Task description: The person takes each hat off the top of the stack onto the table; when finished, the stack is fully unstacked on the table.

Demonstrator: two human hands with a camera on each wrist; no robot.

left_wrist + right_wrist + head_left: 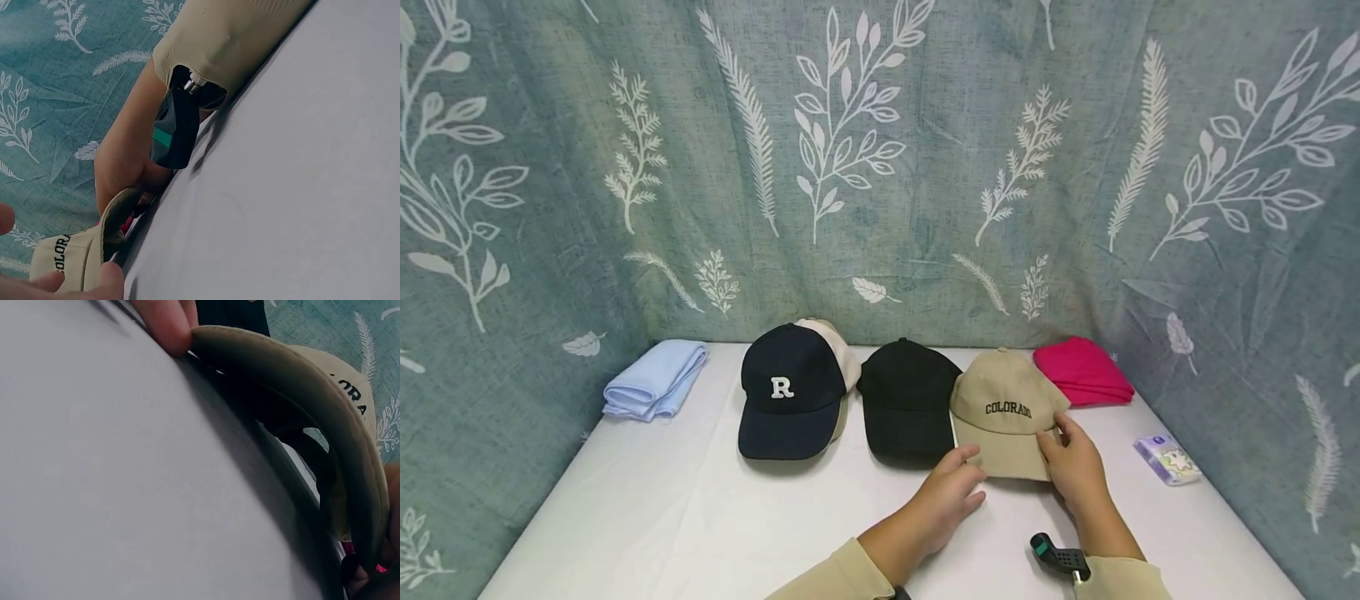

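A beige cap [1003, 392] with COLORADO lettering stands on the white table, brim toward me. My right hand [1077, 458] pinches the right end of its brim, and in the right wrist view some of those fingers reach under the brim's edge. My left hand [946, 498] is at the brim's left corner, fingers extended and apart. In the right wrist view the left fingertips [172, 331] are right at that corner. A black cap [910, 392] sits directly left of the beige one, their sides meeting.
Farther left, a navy cap [790, 375] with a white R stands before a cream cap [835, 346]. Folded light-blue cloth [655, 379] lies at the back left, folded red cloth [1082, 371] behind the beige cap. A small purple-and-white packet [1168, 460] rests at right. Patterned curtains enclose the table.
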